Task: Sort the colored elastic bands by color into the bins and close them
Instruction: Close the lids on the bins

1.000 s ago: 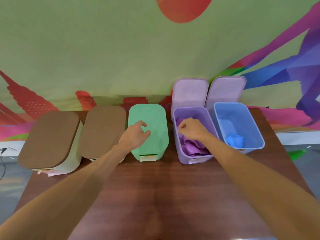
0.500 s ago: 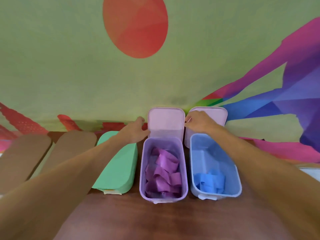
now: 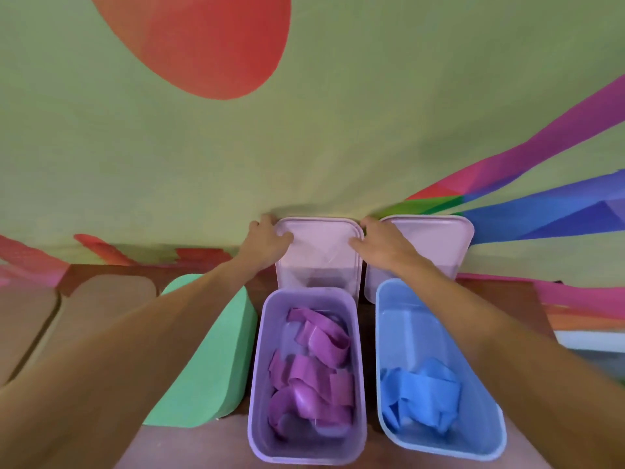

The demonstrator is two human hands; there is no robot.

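Observation:
An open purple bin holds several purple elastic bands. Its pale pink lid stands upright behind it against the wall. My left hand grips the lid's upper left corner, and my right hand grips its upper right corner. To the right, an open blue bin holds blue bands, with its own pink lid standing up behind it. A closed green bin sits just left of the purple one.
Two bins with brown lids stand at the far left on the brown wooden table. A colourful painted wall rises directly behind the row of bins.
My hands left the green lid and the purple bin, rose to the purple bin's upright lid, and now hold its top corners. The view has tilted up and moved closer.

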